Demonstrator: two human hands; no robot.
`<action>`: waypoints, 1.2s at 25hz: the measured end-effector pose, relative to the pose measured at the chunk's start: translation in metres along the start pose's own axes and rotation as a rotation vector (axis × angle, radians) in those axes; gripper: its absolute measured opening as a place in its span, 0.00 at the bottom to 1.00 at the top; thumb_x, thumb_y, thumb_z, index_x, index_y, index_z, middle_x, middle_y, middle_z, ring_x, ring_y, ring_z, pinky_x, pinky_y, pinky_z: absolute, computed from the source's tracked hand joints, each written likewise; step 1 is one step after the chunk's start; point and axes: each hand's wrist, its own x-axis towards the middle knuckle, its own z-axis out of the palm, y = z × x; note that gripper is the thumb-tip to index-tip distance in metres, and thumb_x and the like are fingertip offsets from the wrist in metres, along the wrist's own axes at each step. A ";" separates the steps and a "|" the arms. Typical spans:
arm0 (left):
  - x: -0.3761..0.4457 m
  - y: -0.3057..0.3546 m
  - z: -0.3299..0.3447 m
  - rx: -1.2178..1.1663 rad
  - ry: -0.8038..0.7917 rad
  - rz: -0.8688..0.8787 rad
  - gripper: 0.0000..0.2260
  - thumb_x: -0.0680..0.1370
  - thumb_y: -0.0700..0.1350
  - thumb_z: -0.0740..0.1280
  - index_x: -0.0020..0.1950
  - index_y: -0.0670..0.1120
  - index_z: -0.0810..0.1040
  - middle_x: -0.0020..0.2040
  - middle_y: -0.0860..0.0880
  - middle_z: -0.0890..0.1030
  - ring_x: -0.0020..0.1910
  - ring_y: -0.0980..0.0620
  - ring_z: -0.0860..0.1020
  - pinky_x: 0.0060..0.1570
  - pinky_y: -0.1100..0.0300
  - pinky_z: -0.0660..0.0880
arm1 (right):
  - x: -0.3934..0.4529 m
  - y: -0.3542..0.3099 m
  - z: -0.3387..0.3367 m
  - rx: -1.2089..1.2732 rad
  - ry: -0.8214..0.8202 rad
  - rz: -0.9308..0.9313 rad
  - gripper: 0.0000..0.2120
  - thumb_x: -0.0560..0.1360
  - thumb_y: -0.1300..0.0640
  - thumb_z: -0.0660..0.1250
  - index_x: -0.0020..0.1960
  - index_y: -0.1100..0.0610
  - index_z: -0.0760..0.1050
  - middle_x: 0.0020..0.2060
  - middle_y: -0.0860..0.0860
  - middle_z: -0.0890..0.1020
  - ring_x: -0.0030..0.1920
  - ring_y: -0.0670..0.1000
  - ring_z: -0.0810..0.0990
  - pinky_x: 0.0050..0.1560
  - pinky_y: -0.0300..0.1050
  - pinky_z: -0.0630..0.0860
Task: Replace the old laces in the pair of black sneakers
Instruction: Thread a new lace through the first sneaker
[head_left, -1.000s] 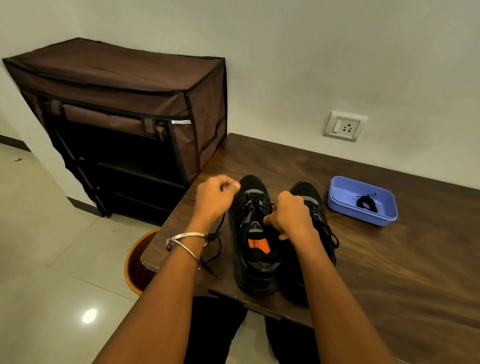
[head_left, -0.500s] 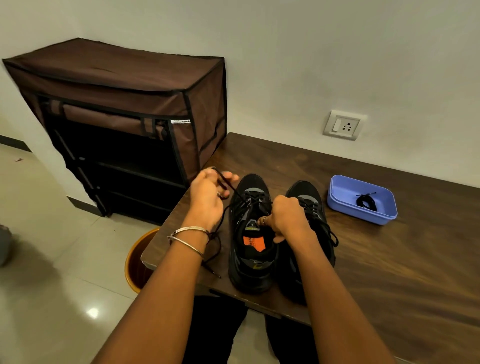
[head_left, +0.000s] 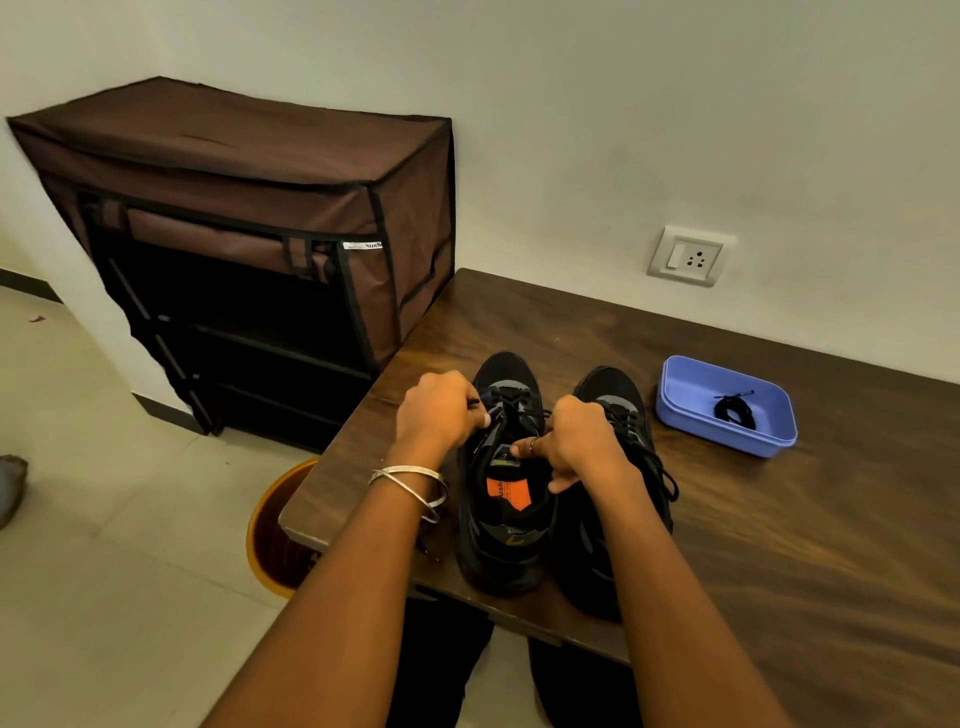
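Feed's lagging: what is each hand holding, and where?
Left hand pinches the old lace near its end; right hand holds the left sneaker at its tongue.

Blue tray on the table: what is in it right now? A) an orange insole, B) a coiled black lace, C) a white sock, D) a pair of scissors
B: the blue tray, standing right of the two sneakers, holds a small coiled black lace and nothing else that shows.

Two hands are working at the middle of the frame — the left hand (head_left: 439, 410) is pinching a black lace (head_left: 511, 402) on the left sneaker (head_left: 506, 499), the right hand (head_left: 576, 441) is gripping its tongue.
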 end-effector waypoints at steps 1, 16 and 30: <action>0.001 0.003 0.000 0.021 0.037 -0.002 0.04 0.75 0.49 0.70 0.47 0.51 0.83 0.51 0.47 0.81 0.52 0.43 0.79 0.46 0.55 0.73 | 0.001 0.000 -0.001 0.003 -0.004 0.008 0.21 0.69 0.50 0.78 0.48 0.62 0.73 0.45 0.61 0.82 0.29 0.56 0.84 0.30 0.47 0.82; 0.004 0.003 0.009 -0.178 0.050 -0.006 0.05 0.74 0.47 0.73 0.43 0.46 0.84 0.46 0.46 0.82 0.49 0.47 0.80 0.48 0.58 0.76 | -0.005 0.001 -0.002 -0.011 0.002 -0.013 0.16 0.73 0.53 0.75 0.46 0.62 0.72 0.44 0.62 0.82 0.29 0.56 0.84 0.32 0.45 0.82; -0.001 -0.005 0.003 0.200 0.028 -0.330 0.19 0.76 0.56 0.69 0.64 0.52 0.76 0.72 0.43 0.63 0.72 0.36 0.55 0.65 0.37 0.59 | -0.012 -0.002 -0.009 0.083 -0.047 0.007 0.20 0.70 0.50 0.77 0.49 0.61 0.71 0.48 0.60 0.80 0.30 0.58 0.85 0.32 0.47 0.83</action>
